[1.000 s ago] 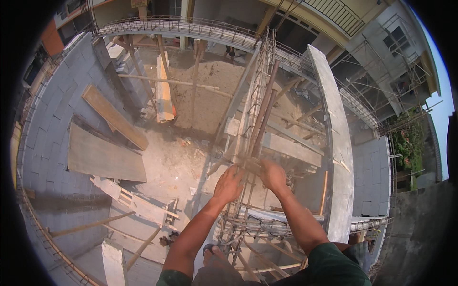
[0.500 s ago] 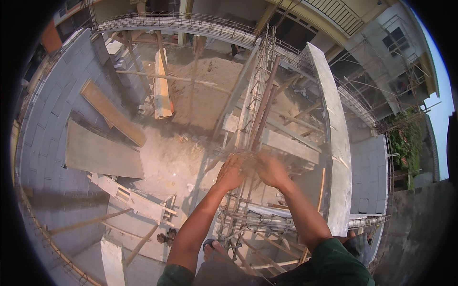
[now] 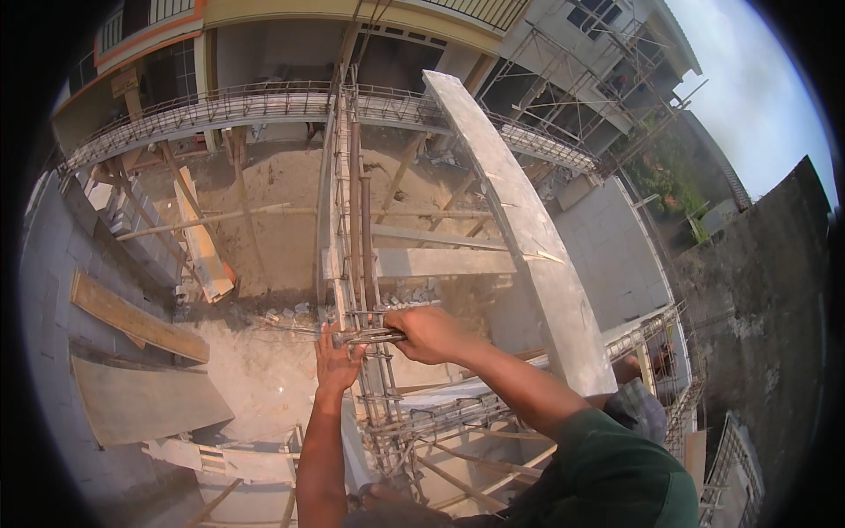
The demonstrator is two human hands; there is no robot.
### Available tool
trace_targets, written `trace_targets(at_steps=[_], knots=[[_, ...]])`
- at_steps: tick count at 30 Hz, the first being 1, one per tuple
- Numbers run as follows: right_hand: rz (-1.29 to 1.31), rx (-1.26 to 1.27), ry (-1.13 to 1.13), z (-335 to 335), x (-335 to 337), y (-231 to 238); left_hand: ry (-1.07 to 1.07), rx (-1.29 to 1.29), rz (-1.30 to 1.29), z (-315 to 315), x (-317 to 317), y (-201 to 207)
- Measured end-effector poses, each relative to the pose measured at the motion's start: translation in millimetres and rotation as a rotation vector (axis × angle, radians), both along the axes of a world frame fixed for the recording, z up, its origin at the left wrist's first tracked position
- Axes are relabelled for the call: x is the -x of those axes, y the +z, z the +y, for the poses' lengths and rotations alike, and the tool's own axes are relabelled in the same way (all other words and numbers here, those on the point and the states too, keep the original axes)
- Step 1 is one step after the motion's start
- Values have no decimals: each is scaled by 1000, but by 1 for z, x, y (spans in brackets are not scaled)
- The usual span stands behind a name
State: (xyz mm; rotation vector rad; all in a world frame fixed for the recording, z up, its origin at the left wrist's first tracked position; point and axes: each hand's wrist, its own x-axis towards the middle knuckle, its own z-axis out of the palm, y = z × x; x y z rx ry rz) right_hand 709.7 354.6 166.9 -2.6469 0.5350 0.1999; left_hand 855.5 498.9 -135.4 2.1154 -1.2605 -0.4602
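A rebar cage (image 3: 374, 396) of thin steel bars runs away from me along a narrow wall top. Across it lies a small bundle of steel stirrups (image 3: 374, 335), seen nearly edge-on. My right hand (image 3: 431, 334) is closed around the right end of this bundle. On the left side of the cage, my left hand (image 3: 336, 363) has its fingers stretched upward and touches the bundle's left end. Two brown rusty pipes (image 3: 366, 211) lie lengthwise on the cage just beyond my hands.
A long grey plank (image 3: 528, 238) slants along the right. Below on the left are a brown board (image 3: 145, 400) and a narrower plank (image 3: 136, 317) by a grey block wall (image 3: 44, 273). Wooden props, a sand heap (image 3: 282, 189) and another rebar-topped beam (image 3: 238, 104) lie farther off.
The view has swung to the right. My hands, blurred and raised over the cage before, now rest at the stirrups, with the right hand gripping them.
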Motion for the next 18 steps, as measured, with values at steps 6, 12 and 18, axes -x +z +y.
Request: trace_targets(at_steps=[6,12,18], knots=[[22,-47,50,1,-10,-33,55,-105,-144,3,-30,-32],[223,-25,151,0,-15,-63,70,-321,-275,28,-65,-64],[324,-12,242,-14,11,-3,22,-249,-164,41,-57,-106]])
